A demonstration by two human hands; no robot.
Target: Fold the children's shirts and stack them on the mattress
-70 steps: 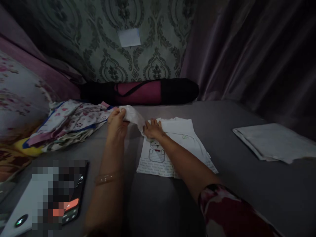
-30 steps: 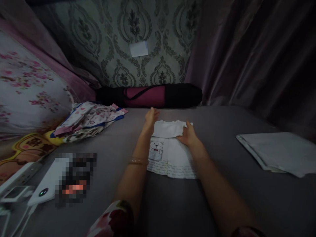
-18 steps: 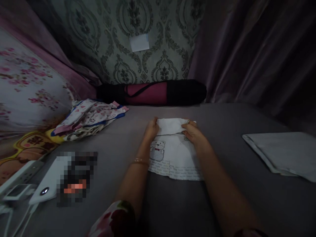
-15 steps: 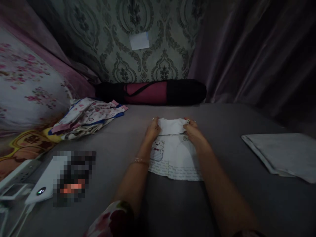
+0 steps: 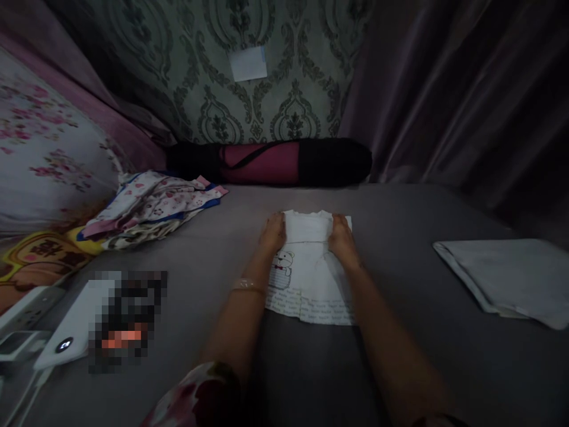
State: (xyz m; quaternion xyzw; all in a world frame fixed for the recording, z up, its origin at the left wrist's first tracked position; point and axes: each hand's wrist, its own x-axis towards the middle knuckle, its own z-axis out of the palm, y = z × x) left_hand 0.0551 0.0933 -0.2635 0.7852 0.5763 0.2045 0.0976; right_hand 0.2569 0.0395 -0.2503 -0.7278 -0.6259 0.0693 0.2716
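A small white garment [image 5: 311, 273] with a printed bear and rows of lettering lies on the grey sheet [image 5: 195, 308] in front of me. Its upper part is folded down, with the fold's edge running across between my hands. My left hand [image 5: 272, 231] rests flat on the garment's upper left side, fingers pointing away from me. On the upper right side lies my right hand [image 5: 341, 237], also flat, with a corner of the cloth showing beyond it. Both palms face down and cover the cloth beneath them.
Patterned clothes [image 5: 155, 204] are heaped at the left, near a yellow printed cushion [image 5: 48, 255]. Closer in are a white power bank [image 5: 77, 326] with cables and a power strip [image 5: 31, 308]. Folded pale cloth [image 5: 511, 279] lies right; a black and pink roll [image 5: 267, 163] stands along the wall.
Both hands have gone from pinching the garment's upper edge to lying flat on it. The folded part now lies flatter. The camera view has shifted slightly.
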